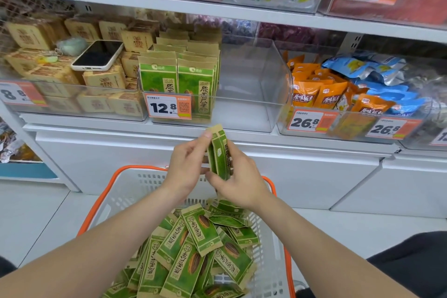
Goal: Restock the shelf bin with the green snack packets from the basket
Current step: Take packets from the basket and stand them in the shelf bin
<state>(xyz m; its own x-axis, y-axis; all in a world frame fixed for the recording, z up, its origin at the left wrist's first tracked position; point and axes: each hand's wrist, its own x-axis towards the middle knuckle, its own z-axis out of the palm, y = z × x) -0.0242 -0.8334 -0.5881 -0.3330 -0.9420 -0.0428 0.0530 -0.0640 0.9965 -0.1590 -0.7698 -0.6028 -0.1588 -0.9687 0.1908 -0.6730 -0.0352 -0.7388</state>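
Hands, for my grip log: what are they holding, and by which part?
A few green packets, upright: left hand pinching near the top, right hand round the lower half.

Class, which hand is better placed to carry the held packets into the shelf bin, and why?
Probably the right hand: it wraps the green packets low down, on the side where the shelf bin is unfilled.

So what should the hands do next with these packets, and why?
Probably raise the held packets into the shelf bin, on its bare right side: left hand and right hand grip them upright below it, and shelved packets fill only its left.
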